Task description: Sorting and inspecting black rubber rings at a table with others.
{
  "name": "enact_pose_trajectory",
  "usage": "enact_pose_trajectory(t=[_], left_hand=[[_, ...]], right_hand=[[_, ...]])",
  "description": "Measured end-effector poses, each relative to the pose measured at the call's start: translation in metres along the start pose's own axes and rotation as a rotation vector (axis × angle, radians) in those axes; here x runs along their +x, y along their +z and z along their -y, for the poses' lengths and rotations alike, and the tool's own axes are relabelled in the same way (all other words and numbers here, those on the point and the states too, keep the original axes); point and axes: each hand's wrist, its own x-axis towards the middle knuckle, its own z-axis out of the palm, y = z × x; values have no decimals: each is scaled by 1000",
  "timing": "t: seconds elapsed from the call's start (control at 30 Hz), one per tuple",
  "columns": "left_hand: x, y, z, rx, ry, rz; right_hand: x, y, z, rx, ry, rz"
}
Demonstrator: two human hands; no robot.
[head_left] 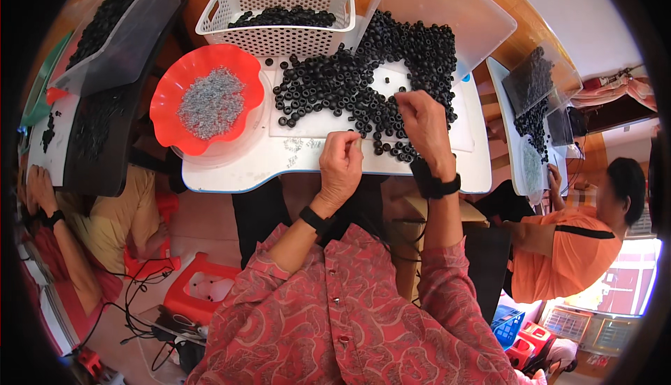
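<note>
A white desk fills the middle of the view, carrying a broad heap of black rings that spills from a tilted clear bin at its far right. At the far edge stands a white basket with more black rings in it, and to its left a red bowl holds a mound of small grey pieces. A person in a red patterned shirt leans over the near edge, a black band on each wrist. The right hand rests on the near fringe of the heap, fingertips pressed among the rings; whether its grip has closed on one cannot be told. The left hand hovers just beside it over bare desk, its grip narrow, thumb and fingers pinched on something too small to make out. Two other people sit at desks to either side, one in yellow at left, one in orange at right.
</note>
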Motion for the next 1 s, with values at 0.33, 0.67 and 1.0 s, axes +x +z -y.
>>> enact_pose_trajectory(t=[0.33,0.67,1.0], left_hand=[[-12,-22,-17,-188,-241,-42],[-39,-52,-30,-77,-243,68],[-49,-64,-20,-236,-458,177]], right_hand=[[-81,33,26,200,250,-87],[-76,77,42,153,163,-118],[-80,91,44,24,146,-150]])
